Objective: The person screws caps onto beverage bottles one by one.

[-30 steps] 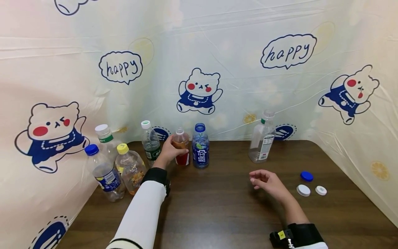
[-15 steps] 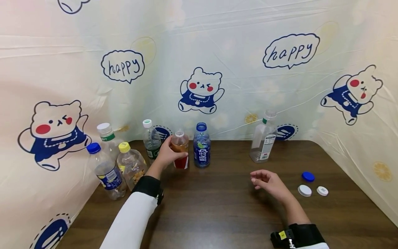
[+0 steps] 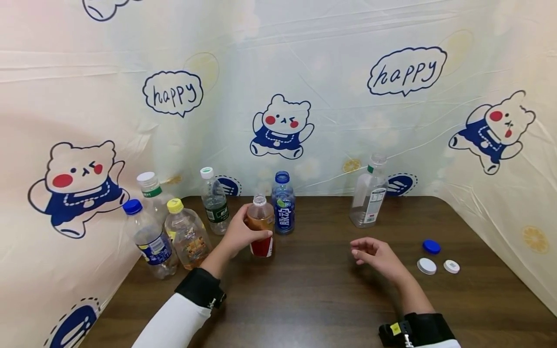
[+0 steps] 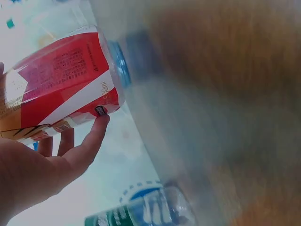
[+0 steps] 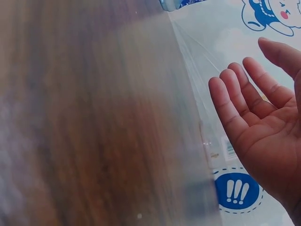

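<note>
The left hand (image 3: 243,233) has its grip curled round a red-labelled bottle (image 3: 262,247), thumb at the front, holding it upright just left of the blue bottle (image 3: 284,215) and nearer the person; whether its base touches the worktop (image 3: 304,299) I cannot tell. The right hand (image 3: 379,259) keeps a loose, half-spread grip with nothing in it, near 1 blue cap (image 3: 431,247) and 2 white caps (image 3: 426,266).

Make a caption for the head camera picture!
Left fingers grip a red-labelled bottle near a capless blue bottle; right hand empty.
</note>
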The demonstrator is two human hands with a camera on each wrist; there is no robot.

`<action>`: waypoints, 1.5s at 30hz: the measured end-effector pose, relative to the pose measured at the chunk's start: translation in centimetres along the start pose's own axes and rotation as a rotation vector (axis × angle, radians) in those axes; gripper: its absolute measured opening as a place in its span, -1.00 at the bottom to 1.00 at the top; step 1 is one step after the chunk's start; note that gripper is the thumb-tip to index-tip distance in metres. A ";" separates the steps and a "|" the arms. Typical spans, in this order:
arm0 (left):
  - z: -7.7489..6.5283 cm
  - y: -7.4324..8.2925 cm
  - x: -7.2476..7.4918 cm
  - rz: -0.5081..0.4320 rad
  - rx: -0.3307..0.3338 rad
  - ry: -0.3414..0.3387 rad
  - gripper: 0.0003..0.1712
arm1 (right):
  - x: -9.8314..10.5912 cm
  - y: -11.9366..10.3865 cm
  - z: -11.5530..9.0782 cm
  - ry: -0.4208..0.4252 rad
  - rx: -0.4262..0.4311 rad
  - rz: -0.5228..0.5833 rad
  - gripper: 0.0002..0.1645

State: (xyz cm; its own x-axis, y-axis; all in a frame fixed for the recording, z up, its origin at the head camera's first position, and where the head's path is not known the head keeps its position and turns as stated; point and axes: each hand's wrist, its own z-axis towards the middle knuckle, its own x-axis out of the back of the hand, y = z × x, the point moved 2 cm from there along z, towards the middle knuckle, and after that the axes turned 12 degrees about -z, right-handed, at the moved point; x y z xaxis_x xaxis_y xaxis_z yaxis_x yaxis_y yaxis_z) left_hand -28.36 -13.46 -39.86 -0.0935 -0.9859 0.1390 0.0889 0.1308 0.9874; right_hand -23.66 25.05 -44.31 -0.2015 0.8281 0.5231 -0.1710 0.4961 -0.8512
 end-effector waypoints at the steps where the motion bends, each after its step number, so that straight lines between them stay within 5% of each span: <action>1: -0.2 0.0 -0.3 -0.008 0.004 -0.003 -0.03 | 0.0 0.0 0.0 0.000 0.003 0.001 -0.46; 20: -2.8 0.6 -5.7 -0.012 -0.047 -0.148 -0.04 | -0.1 0.1 -0.2 0.001 -0.011 0.005 -0.46; 45: -2.7 1.6 -11.0 -0.019 -0.109 -0.201 -0.04 | -0.4 -0.7 -0.2 -0.006 -0.003 0.011 -0.48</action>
State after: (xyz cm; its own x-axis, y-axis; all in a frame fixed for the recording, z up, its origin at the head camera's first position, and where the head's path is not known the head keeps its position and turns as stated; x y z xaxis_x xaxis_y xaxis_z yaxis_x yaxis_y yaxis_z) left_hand -24.50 -2.64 -40.00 -0.2909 -0.9459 0.1437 0.1911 0.0897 0.9775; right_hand -23.30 24.44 -43.90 -0.2092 0.8320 0.5138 -0.1655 0.4877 -0.8572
